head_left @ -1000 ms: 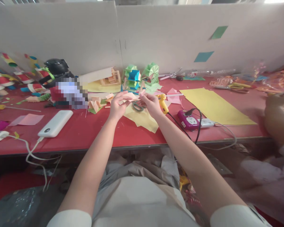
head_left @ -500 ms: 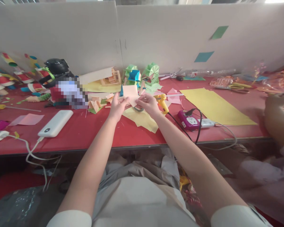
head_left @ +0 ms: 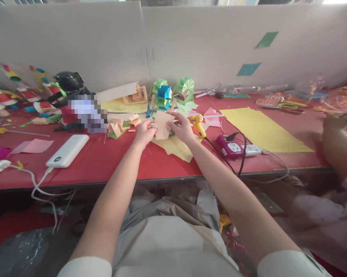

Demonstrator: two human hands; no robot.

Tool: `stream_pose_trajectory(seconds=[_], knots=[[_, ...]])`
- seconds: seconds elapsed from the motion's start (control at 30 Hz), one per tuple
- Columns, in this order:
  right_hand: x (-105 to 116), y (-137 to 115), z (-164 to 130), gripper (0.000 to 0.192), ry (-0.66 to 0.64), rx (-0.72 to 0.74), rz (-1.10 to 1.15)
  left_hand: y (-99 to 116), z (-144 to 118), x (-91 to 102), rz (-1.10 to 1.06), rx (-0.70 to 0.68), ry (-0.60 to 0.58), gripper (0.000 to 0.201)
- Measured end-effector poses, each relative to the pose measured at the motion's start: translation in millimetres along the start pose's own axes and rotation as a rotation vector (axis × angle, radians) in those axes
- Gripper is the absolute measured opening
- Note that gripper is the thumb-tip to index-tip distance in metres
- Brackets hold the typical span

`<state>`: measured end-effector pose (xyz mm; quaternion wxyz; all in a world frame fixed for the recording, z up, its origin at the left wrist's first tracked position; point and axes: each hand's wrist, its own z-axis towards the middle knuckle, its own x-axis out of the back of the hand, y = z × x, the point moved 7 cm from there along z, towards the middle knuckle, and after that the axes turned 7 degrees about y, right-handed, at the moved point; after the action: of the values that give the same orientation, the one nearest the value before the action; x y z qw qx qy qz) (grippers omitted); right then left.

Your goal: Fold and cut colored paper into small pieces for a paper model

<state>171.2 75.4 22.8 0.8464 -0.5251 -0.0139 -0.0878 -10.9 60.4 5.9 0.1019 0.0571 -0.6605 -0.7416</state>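
Note:
A small peach paper square (head_left: 163, 124) is held up between my two hands over the red table (head_left: 138, 161). My left hand (head_left: 145, 132) pinches its left edge and my right hand (head_left: 183, 127) pinches its right edge. Under the hands lie crumpled yellow paper sheets (head_left: 176, 147) and a pair of scissors, mostly hidden. A yellow glue gun (head_left: 198, 124) lies just right of my right hand. Folded green and blue paper models (head_left: 173, 92) stand behind the hands.
A white power bank (head_left: 67, 150) with a cable lies at the left. A purple power strip (head_left: 230, 146) and a large yellow sheet (head_left: 261, 129) lie to the right. Another person's arm (head_left: 335, 146) is at the far right. Paper scraps (head_left: 118, 127) and decorated cups (head_left: 5, 98) crowd the left.
The peach paper went from folded flat between my fingers to opened and held upright, then turned and lowered slightly between both hands.

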Motion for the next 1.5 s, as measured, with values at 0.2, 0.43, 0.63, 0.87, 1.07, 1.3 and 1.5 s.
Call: stream_pose_trajectory(seconds=[0.2, 0.43, 0.63, 0.87, 1.07, 1.3, 1.5], knots=[[4.3, -2.4, -0.2, 0.023, 0.049, 0.066, -0.074, -7.7, 2.5, -0.6, 0.071, -0.011, -0.034, 0.043], [1.3, 3.8, 2.1, 0.019, 0.016, 0.057, -0.065, -13.9, 4.5, 2.1, 0.101, 0.019, -0.001, 0.042], [2.7, 3.2, 2.1, 0.015, 0.015, 0.069, -0.114, -7.0, 0.5, 5.1, 0.110, 0.004, 0.045, 0.031], [2.4, -0.9, 0.5, 0.013, 0.005, 0.069, -0.137, -0.5, -3.1, 5.1, 0.098, 0.001, 0.060, 0.028], [-0.5, -3.8, -1.9, 0.011, -0.023, 0.088, -0.135, 1.7, -3.0, 4.6, 0.094, -0.050, 0.046, 0.022], [-2.0, -5.6, -2.3, 0.011, -0.023, 0.124, -0.134, 2.9, 1.2, 4.7, 0.146, -0.125, 0.031, 0.010], [-4.5, 3.8, -2.6, 0.024, -0.055, 0.025, -0.153, 11.0, -0.7, 4.5, 0.213, -0.262, 0.032, 0.015]])
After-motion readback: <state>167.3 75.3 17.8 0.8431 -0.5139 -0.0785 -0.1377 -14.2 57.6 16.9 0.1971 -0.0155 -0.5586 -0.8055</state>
